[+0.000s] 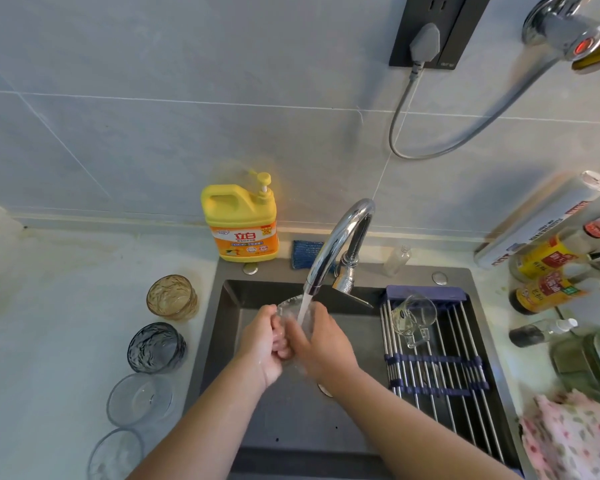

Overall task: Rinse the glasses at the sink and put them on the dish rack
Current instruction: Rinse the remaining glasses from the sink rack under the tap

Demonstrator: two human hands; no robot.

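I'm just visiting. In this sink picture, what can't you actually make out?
- Head view: the clear drinking glass under the tap stream is mostly covered by the left hand and right hand, so its shape is unclear.
- Head view: the nearest clear glass tumbler on the left counter is cut off by the bottom edge.
- Head view: the print on the brown sauce bottle is too small to read.

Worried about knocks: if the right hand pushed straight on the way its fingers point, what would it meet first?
Probably the left hand, pressed close on the other side of the clear glass both hold; depth is unclear.
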